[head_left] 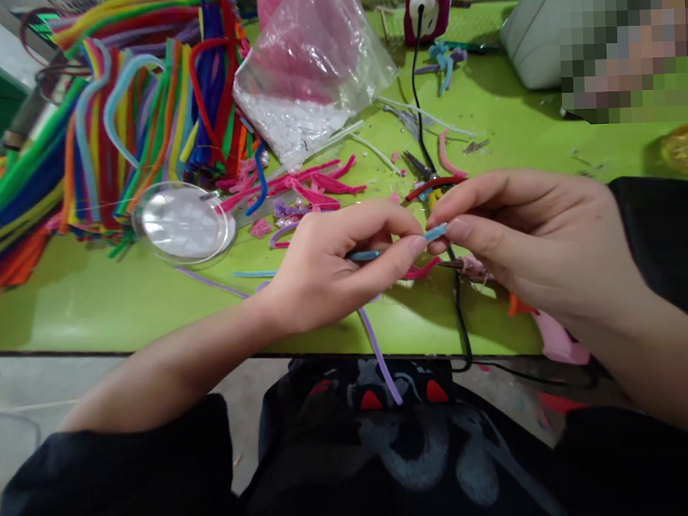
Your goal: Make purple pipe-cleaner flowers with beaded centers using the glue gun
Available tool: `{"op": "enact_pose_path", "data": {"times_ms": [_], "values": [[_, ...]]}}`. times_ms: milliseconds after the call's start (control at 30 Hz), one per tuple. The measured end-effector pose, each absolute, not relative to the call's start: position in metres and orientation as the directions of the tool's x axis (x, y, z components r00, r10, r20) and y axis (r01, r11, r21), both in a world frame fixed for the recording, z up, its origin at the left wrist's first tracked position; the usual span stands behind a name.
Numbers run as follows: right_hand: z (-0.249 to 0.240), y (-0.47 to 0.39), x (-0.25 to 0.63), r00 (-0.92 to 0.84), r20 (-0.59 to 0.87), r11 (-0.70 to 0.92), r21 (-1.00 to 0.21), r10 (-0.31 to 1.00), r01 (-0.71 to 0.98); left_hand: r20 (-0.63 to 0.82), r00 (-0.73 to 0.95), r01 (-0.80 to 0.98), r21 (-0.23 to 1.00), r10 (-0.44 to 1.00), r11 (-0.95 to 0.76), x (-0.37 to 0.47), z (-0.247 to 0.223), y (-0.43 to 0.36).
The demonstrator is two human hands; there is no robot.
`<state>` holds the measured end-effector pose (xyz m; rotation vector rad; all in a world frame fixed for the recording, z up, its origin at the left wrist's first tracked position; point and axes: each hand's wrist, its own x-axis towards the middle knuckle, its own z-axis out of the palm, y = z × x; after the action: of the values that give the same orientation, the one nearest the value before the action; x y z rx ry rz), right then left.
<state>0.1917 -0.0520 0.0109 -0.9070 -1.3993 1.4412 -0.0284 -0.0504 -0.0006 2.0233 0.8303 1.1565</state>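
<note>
A light blue pipe cleaner runs between my hands above the front of the green table. My left hand is closed on it, with thumb and forefinger pinching it near its end. The thumb and fingertips of my right hand grip the tip. A lilac pipe cleaner hangs below my left hand, past the table edge; where it starts is hidden. Under my right hand lies a pink glue gun, partly covered. Beyond the fingers are a dark red pipe cleaner piece and pliers.
Bundles of colourful pipe cleaners fill the left. A clear bag of white beads stands behind a round clear dish. Pink pipe cleaner pieces lie mid-table. A black cord crosses the table; a black phone-like object lies right.
</note>
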Motion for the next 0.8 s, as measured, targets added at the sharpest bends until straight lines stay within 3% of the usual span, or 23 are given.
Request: {"op": "enact_pose_path", "data": {"times_ms": [400, 800], "values": [[0.0136, -0.0546, 0.1954, -0.319, 0.112, 0.092, -0.993, 0.941, -0.077, 0.479, 0.398, 0.194, 0.79, 0.783, -0.582, -0.0278, -0.0006, -0.0505], [0.0075, -0.0557, 0.1915, -0.285, 0.326, 0.337, -0.942, 0.901, -0.013, 0.413, 0.37, 0.101, 0.872, 0.832, -0.478, -0.0222, -0.001, -0.055]]}}
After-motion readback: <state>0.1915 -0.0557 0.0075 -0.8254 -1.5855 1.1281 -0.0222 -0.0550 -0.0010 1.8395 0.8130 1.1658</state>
